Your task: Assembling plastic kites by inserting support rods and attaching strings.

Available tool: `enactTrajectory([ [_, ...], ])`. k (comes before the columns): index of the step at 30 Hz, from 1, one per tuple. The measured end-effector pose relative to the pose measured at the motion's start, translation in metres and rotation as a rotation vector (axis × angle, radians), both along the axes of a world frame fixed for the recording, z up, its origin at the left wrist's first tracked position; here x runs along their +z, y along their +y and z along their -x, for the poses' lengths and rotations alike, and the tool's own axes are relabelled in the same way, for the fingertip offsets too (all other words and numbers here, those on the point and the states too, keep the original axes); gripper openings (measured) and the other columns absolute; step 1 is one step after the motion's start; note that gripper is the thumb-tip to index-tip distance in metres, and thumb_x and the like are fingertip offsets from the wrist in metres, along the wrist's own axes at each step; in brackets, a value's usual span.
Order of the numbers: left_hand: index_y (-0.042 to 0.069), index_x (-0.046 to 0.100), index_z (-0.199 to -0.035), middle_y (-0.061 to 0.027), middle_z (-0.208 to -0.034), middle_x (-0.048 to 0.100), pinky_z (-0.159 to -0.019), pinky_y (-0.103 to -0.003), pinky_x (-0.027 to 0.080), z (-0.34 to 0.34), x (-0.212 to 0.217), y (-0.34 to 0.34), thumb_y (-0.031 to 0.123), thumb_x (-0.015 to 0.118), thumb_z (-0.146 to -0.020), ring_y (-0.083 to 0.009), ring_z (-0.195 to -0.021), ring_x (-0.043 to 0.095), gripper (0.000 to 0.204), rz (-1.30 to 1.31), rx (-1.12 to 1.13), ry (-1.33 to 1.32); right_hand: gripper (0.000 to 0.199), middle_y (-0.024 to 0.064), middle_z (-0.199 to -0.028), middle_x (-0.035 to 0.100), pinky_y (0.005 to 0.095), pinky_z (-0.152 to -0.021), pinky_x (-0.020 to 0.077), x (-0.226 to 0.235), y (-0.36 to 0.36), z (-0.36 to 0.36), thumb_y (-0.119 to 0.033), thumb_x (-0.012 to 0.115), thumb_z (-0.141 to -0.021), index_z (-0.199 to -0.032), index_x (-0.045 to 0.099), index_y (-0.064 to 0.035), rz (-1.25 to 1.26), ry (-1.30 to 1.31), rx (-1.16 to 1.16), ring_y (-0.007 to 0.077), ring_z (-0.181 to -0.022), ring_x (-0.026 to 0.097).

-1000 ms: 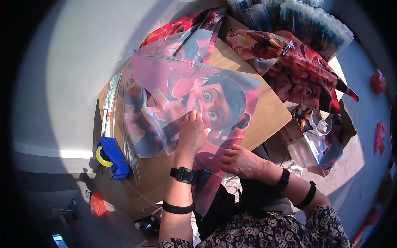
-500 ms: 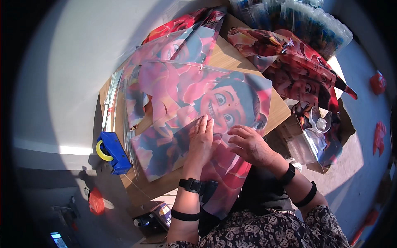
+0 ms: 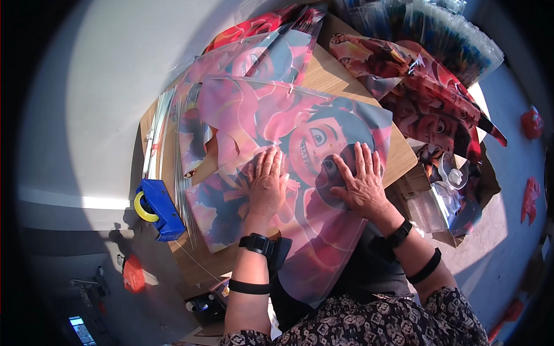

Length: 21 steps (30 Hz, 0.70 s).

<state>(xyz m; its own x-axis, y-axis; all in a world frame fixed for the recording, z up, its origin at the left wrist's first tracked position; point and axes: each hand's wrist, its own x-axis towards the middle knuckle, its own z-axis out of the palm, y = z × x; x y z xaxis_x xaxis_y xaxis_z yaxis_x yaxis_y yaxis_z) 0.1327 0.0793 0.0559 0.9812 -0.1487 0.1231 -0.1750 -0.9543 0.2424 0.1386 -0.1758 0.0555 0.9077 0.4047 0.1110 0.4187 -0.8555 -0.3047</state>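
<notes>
A thin, slightly see-through sheet (image 3: pixel 288 230), kite-like in outline and printed with a grinning cartoon face on pink and red, is spread over the wooden table. Its lower point hangs past the near edge over my lap. My left hand (image 3: pixel 267 184) lies flat on the middle of the sheet, fingers together and stretched out. Flat on its right part, over the printed face, rests my right hand (image 3: pixel 362 179) with fingers spread. Neither hand grips anything. More printed sheets (image 3: pixel 254 60) lie partly beneath it toward the far side.
On the table's left edge stands a blue tape dispenser (image 3: pixel 164 210), beside thin white rods (image 3: pixel 156 135). A heap of printed sheets (image 3: pixel 427 92) lies at the right. Below it is an open cardboard box (image 3: pixel 487 184) holding plastic wrap. Clear-bagged packages (image 3: pixel 444 37) fill the far right.
My hands have moved apart: the left slightly leftward, the right up and rightward, from curled fingers to flat on the sheet. The sheet lies smoother; the view has shifted a little.
</notes>
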Motion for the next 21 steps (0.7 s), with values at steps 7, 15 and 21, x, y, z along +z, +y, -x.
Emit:
enactTrajectory([
  [7,0.004,0.049,-0.124,-0.0139,-0.133,0.047,-0.101,-0.048,0.033,-0.005,0.005,0.018,0.006,0.062,-0.077,-0.0279,-0.127,0.044,0.049,0.013,0.175,-0.071,0.072,0.0296,-0.150,0.017,0.0579,-0.113,0.0088,0.005,0.008,0.007,-0.047,0.062,-0.083,-0.145,0.036,-0.0206,0.002,0.018,-0.029,0.0454,-0.141,0.013],
  [15,0.004,0.054,-0.112,-0.0110,-0.124,0.054,-0.090,-0.051,0.041,-0.017,0.006,0.033,0.007,0.060,-0.078,-0.0273,-0.121,0.048,0.035,-0.133,0.210,-0.147,0.073,0.0307,-0.149,0.018,0.0607,-0.112,0.0097,0.004,0.026,0.020,-0.048,0.063,-0.081,-0.143,0.037,-0.0198,-0.012,0.004,-0.031,0.0473,-0.140,0.014],
  [21,0.005,0.055,-0.107,-0.0107,-0.116,0.056,-0.084,-0.050,0.043,-0.024,0.003,0.038,0.008,0.060,-0.079,-0.0294,-0.113,0.052,0.029,-0.243,0.321,-0.309,0.074,0.0302,-0.148,0.020,0.0609,-0.112,0.0103,0.008,0.040,0.029,-0.049,0.063,-0.081,-0.144,0.037,-0.0199,-0.061,0.020,0.027,0.0479,-0.139,0.015],
])
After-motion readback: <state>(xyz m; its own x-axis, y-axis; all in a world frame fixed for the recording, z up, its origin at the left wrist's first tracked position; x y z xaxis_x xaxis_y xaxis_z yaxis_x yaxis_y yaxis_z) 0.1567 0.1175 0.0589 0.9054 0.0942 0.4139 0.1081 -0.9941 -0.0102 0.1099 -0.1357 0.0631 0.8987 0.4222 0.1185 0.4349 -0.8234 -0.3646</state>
